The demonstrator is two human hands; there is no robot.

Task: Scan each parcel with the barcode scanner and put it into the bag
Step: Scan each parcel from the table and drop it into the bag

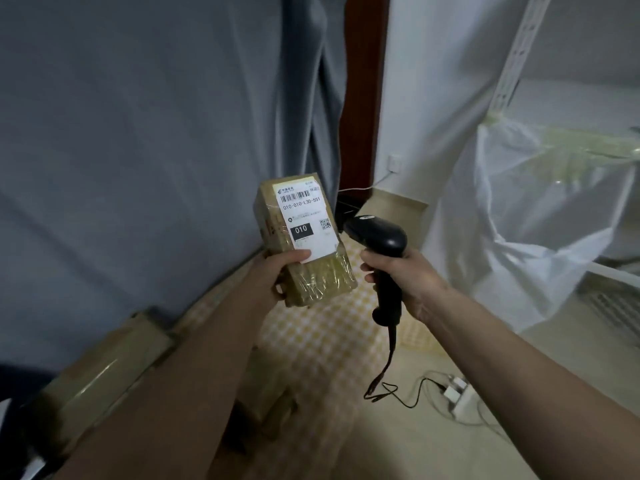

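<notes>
Tan parcel [304, 237] with white label [306, 216], black scanner [381, 247], yellow-and-white checked cloth [329, 327], grey curtain [138, 133]

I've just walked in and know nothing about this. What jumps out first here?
In the middle, the left hand holds up a taped brown parcel, its white label with barcode facing the viewer. Right beside it, the right hand grips a black barcode scanner aimed at the parcel. To the right hangs a large, open white plastic bag.

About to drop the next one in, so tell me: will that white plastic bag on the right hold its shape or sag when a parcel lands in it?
The white bag looks thin, creased and translucent, so probably floppy. Its mouth seems taped to the rack upright, so it should stay open but may strain there.
</notes>
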